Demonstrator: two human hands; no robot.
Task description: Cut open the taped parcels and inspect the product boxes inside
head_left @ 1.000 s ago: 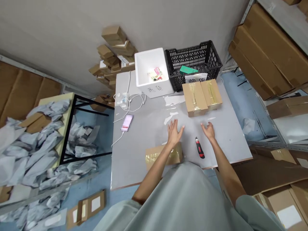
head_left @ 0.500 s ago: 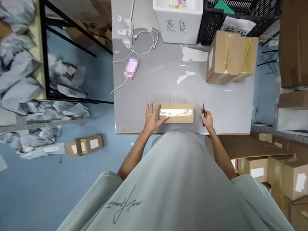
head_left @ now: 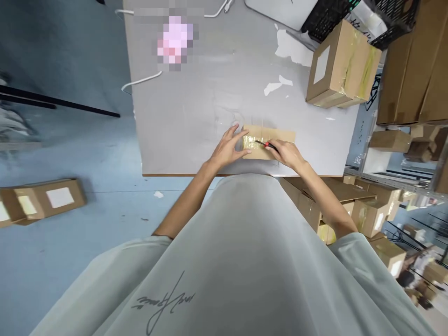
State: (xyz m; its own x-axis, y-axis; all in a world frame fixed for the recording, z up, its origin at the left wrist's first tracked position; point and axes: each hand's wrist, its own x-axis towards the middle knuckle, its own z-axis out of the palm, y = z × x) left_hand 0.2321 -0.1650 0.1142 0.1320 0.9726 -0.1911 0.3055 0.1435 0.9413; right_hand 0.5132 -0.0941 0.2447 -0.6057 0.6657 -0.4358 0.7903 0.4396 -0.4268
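Observation:
A small, flat cardboard box [head_left: 287, 135] lies near the table's front edge, with a strip of shiny clear tape [head_left: 249, 142] along its top. My left hand [head_left: 226, 148] grips the box's left end, thumb and index finger spread across it. In my right hand [head_left: 286, 153] is a utility knife [head_left: 268, 145] with a red and black handle. Its blade points left and lies over the tape; whether it has cut in I cannot tell. The right hand's fingers wrap the handle and cover part of the box.
Taped cardboard boxes [head_left: 332, 70] stand at the table's back right, beside a black crate [head_left: 324, 21]. Torn white scraps [head_left: 278, 86] lie on the grey table [head_left: 182, 126]. A blurred pink object [head_left: 175, 39] and white cable are at back left. More boxes [head_left: 371, 217] are stacked below right.
My right hand has brought the utility knife left, from beside the box to over its tape. My left hand stays at the box's left end. The view has shifted closer and turned.

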